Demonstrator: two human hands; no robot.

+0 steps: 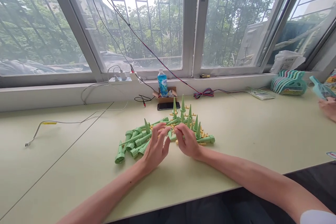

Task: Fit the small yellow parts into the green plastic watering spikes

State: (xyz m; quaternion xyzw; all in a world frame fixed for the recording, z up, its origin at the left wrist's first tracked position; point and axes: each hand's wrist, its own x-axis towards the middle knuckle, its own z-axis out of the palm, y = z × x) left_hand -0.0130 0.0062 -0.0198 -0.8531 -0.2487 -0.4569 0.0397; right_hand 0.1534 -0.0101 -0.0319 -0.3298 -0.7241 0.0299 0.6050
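From where I stood, both of the person's bare hands met low over the near edge of a loose heap of pale-green plastic spikes with ribbed collars (120,154), spread on a smooth, pale yellow-green surface (244,129). Small yellow plastic pegs (204,134) lay scattered among them, mostly toward the right.

Everything hinged on a slim, pale-green tapered plastic piece (169,134) in the narrow space between the two hands. Its long axis looked close to upright from my side, the thin end seemingly down. It sat right at the tips of the left hand (156,144), whose thumb and index finger curved around it and appeared to hold it lightly, the other fingers arched and spread behind. The right hand (187,140) was only slightly farther off, so the piece lay just to the left of its fingertips. Those fingers were bunched narrow and curled inward; whether they pinched a peg I could not tell.

Several green spikes stood point-up beyond the right hand, while others lay on their sides to the left of the left hand, collars facing various ways. Behind the heap lay a black smartphone (168,106), with a clear plastic bottle of blue liquid (162,84) beyond it. Far to the right, another person's hand (328,107) held a flat teal plastic item (320,88).
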